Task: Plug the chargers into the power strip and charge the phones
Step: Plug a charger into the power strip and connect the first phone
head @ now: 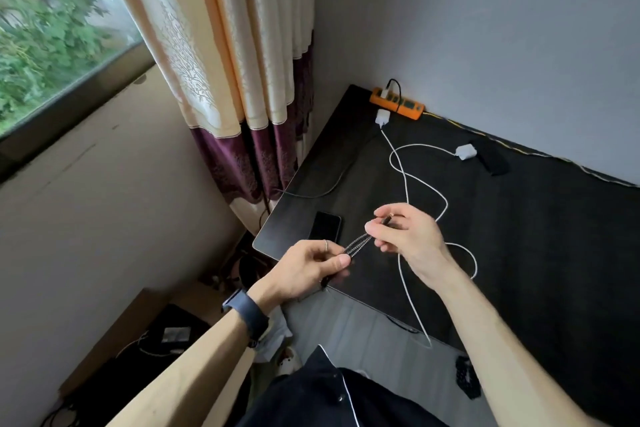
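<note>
Braided dark cable: hanging taut in the air between the two hands, over the near left corner of the dark table. It is splitting into several thin strands toward the right hand.

Left hand: curling round the thicker end of the braided cable, thumb pressing it against the fingers. It is wearing a ring on one finger and a dark watch on the wrist.

Right hand: pinching the strand tips between thumb and forefinger, the other fingers loosely bent below them. The connector ends are too small to tell apart.

Phone: lying flat, dark screen up, on the table's near left corner, just beyond the left hand and touching neither hand.

White cable: looping across the tabletop, passing under the right hand and trailing over the near edge. It is running up to a white charger lying just beside the orange power strip; cannot tell whether that charger is seated in a socket. A second white charger is lying further right, well apart from the strip, touching a black object.

Power strip: sitting at the table's far corner against the wall, a black cord arching out of its left end.

Beyond the table: a cream and purple curtain is hanging at the left, a window beside it showing green foliage.
</note>
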